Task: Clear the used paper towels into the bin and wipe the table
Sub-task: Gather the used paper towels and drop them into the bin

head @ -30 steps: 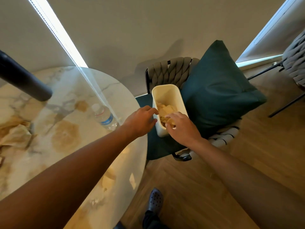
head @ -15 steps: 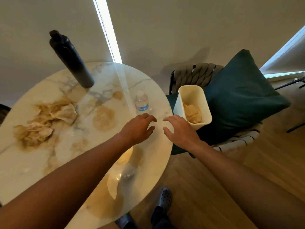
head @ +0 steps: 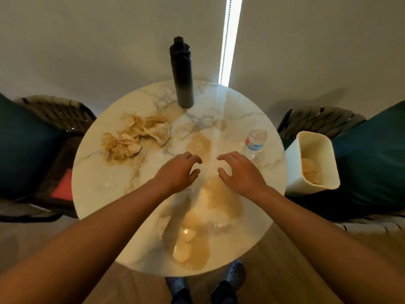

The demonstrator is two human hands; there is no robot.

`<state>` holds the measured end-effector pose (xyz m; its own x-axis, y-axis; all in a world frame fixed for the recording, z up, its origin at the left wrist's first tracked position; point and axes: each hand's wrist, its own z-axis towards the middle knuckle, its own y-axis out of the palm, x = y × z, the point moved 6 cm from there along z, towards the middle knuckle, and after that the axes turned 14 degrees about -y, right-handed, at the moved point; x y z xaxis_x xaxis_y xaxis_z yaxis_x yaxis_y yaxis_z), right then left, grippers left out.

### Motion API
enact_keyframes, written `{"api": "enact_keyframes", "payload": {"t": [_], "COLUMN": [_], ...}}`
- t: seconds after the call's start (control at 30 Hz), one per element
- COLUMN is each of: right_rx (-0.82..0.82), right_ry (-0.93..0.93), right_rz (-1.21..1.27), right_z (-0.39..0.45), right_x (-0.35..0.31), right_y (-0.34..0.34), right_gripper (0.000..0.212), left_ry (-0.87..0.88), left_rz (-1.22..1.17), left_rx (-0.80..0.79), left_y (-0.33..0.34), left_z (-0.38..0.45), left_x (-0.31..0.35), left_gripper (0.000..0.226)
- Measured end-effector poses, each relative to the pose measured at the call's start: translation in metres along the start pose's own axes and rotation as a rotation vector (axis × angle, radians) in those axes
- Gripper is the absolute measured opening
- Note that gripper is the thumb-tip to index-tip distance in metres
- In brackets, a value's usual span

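A heap of crumpled brown-stained paper towels (head: 135, 137) lies on the left half of the round marble table (head: 98, 178). A cream bin (head: 315, 183) with some used towels inside stands on the chair at the right. My left hand (head: 178, 172) and my right hand (head: 241, 171) hover side by side over the table's middle, both empty with fingers loosely curled. The towel heap is to the left of and beyond my left hand.
A tall black bottle (head: 182, 71) stands at the table's far edge. A small clear water bottle (head: 255, 141) stands just beyond my right hand. Chairs with dark green cushions (head: 372, 154) flank the table on both sides. Wooden floor lies below.
Both hands left the bin at the right and came back over the table's middle, empty. My view swung left, so the whole table and towel heap are now centred.
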<state>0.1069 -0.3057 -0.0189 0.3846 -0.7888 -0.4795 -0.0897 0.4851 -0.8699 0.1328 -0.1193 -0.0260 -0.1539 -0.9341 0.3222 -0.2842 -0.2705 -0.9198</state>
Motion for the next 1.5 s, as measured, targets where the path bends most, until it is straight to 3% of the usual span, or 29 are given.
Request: {"api": "enact_keyframes", "payload": {"t": [0.53,0.93,1.17,1.37,1.5], "right_rx": [-0.108,-0.197,-0.232,-0.246,-0.194], "right_ry": [-0.179,-0.217,-0.203,-0.164,-0.171], "right_rz": [0.024,0.023,0.039,0.004,0.023], "right_z": [0.09,0.165,0.207,0.233,0.241], "right_x": [-0.118,-0.155,-0.16,-0.158,-0.157], "right_y": [0.083,0.147,0.19,0.218,0.227], "right_gripper": [0.036,0.037,0.041,0.057,0.047], "left_ry": [-0.203,-0.311,-0.344,-0.349,-0.315], "left_rz": [-0.072,-0.128,-0.072,-0.026,-0.009], "left_rx": [0.071,0.074,0.136,0.072,0.05], "left_y": [-0.034,-0.044,-0.051,-0.043,-0.038], "left_z": [-0.046,-0.019,0.016,0.044,0.052], "left_x": [-0.181,-0.283,-0.314,-0.33,-0.334], "left_gripper": [0.031,0.033,0.042,0.054,0.047]}}
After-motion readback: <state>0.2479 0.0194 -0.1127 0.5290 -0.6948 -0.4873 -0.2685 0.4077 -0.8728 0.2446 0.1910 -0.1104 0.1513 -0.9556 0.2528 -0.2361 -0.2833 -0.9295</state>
